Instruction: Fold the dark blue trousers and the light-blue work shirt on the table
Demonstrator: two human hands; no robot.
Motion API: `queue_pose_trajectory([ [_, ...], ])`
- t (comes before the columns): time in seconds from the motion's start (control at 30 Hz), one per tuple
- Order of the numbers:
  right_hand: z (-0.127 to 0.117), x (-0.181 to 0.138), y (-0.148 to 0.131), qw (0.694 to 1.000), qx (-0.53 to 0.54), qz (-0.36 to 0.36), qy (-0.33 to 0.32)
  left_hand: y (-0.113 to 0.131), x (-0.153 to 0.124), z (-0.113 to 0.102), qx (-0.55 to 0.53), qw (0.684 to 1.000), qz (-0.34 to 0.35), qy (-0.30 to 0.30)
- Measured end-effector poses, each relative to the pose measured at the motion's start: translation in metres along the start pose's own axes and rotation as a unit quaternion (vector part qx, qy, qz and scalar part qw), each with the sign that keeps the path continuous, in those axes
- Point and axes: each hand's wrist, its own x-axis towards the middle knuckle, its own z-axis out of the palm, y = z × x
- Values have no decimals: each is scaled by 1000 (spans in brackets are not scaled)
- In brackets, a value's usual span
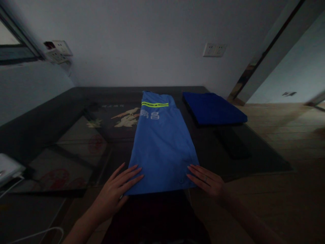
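Note:
A blue garment (162, 145), folded into a long flat panel, lies on the dark table in front of me. Near its far end run a yellow-green stripe and some pale lettering. At the near left corner my left hand (119, 186) rests with its fingers stretched over the cloth and the thumb lower, by the edge. My right hand (208, 181) lies on the near right corner, fingers extended over the fabric, its thumb hidden. A ring shows on one right finger. Neither hand is closed in a fist.
A darker blue folded cloth (213, 108) lies at the back right of the table (264, 159). Near it is a dark flat object, perhaps a phone (232, 144). A white device (10, 171) with a cable sits far left. The wall carries sockets (214, 50).

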Motion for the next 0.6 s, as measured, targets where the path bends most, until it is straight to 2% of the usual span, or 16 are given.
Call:
queue_pose_trajectory([
  [0.23,-3,-5,-5,1000,-1,-5,5,4,-4,-4,-9,1000,1,-26],
  [0.47,-1,-8,-7,1000,1,15,-3,5,2,-20,-30,999,7,-27],
  [0.53,-7,-4,-10,1000,12,14,-1,3,9,-25,-41,999,-30,7],
  [0.6,-18,3,-12,999,41,30,16,0,19,-31,-48,992,-102,52],
])
